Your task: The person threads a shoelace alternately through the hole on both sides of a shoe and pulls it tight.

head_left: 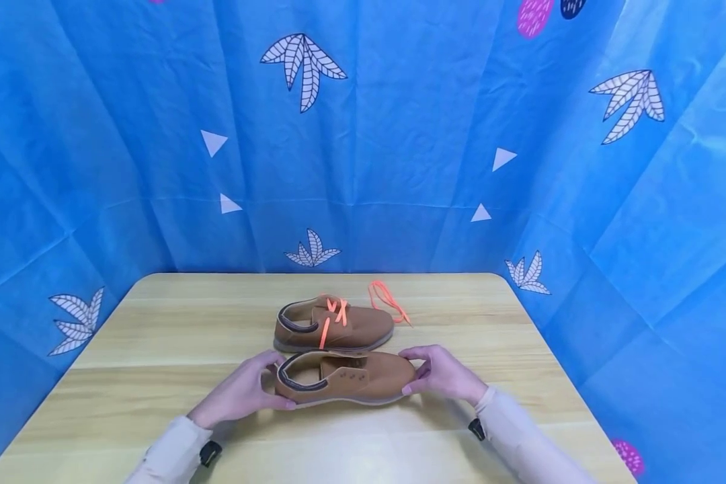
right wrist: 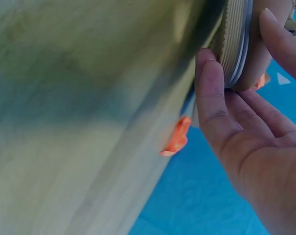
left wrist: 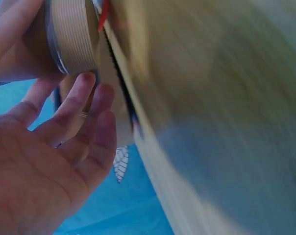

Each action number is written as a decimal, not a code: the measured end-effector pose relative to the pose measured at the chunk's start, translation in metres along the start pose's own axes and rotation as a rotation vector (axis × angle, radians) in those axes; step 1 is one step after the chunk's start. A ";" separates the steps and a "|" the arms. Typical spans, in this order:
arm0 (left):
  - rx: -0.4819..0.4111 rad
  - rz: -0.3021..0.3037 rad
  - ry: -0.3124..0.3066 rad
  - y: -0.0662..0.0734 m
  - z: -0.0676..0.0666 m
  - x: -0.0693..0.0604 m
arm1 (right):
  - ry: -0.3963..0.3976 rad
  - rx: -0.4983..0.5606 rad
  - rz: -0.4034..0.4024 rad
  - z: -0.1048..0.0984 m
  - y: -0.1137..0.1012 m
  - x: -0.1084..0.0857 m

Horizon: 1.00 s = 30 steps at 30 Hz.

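Note:
A brown shoe (head_left: 378, 384) with bare eyelets lies sideways between both hands, toe to the right. My left hand (head_left: 245, 391) grips its heel, thumb on the near side and fingers around the back. At the toe, my right hand (head_left: 448, 375) holds the shoe between thumb and fingers. The ribbed sole edge shows close up in the left wrist view, with several fingers curled by it. Just behind stands a second brown shoe (head_left: 368, 327), with an orange lace (head_left: 342, 312) partly threaded through its eyelets.
A loop of orange lace (head_left: 382, 296) lies on the wooden table (head_left: 206, 306) beyond the second shoe's toe. Blue patterned cloth (head_left: 399, 134) hangs behind the table and along both sides.

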<state>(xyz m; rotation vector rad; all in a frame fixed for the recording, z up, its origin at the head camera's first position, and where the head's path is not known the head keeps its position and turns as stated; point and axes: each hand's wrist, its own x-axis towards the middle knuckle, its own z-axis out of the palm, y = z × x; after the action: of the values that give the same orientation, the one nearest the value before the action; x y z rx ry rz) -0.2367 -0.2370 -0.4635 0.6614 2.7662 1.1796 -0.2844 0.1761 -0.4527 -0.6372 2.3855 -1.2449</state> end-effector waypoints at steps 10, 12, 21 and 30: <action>-0.020 -0.016 -0.058 -0.019 -0.004 0.017 | 0.011 -0.013 -0.020 0.003 0.005 0.012; -0.049 -0.037 -0.087 -0.021 -0.007 0.021 | 0.013 -0.007 -0.024 0.003 0.005 0.014; -0.034 -0.051 -0.094 -0.032 -0.013 0.035 | 0.022 -0.003 -0.042 0.001 0.013 0.031; -0.004 -0.044 -0.091 -0.028 -0.016 0.032 | 0.013 -0.003 -0.026 0.003 0.009 0.031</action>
<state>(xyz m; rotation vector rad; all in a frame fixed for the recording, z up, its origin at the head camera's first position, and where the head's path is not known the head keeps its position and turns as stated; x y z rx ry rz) -0.2790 -0.2522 -0.4684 0.6333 2.6888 1.1174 -0.3103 0.1618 -0.4652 -0.6646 2.3972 -1.2599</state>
